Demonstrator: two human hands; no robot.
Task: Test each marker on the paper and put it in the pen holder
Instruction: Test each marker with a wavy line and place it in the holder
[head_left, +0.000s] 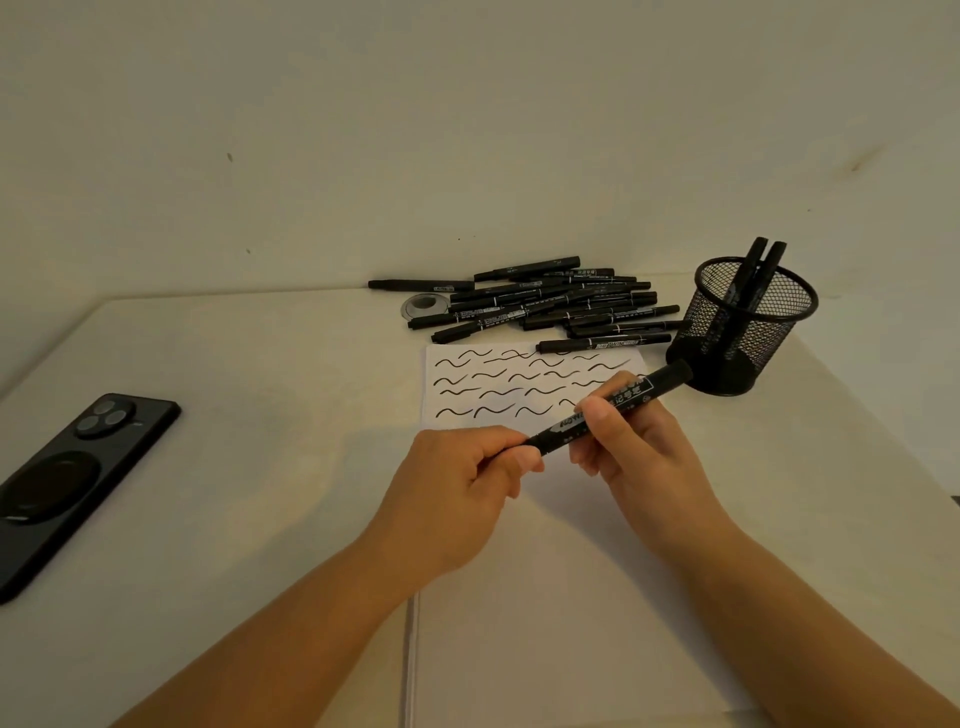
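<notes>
In the head view, both hands are together over the white paper (519, 597), and they hold one black marker (613, 405) between them. The left hand (457, 488) pinches the lower end of this marker with curled fingers, and the right hand (634, 447) grips its middle part with the thumb on top. The marker is tilted, and its upper end points away from the hands toward the pen holder (743, 327). This black mesh pen holder stands on the surface (260, 374) just beyond the right hand, with two markers upright inside. Beyond both hands lies a pile of markers (550, 306), and between the pile and the hands the paper carries rows of wavy black lines (498, 389). Far to the left of the left hand lies a black phone (67, 483).
</notes>
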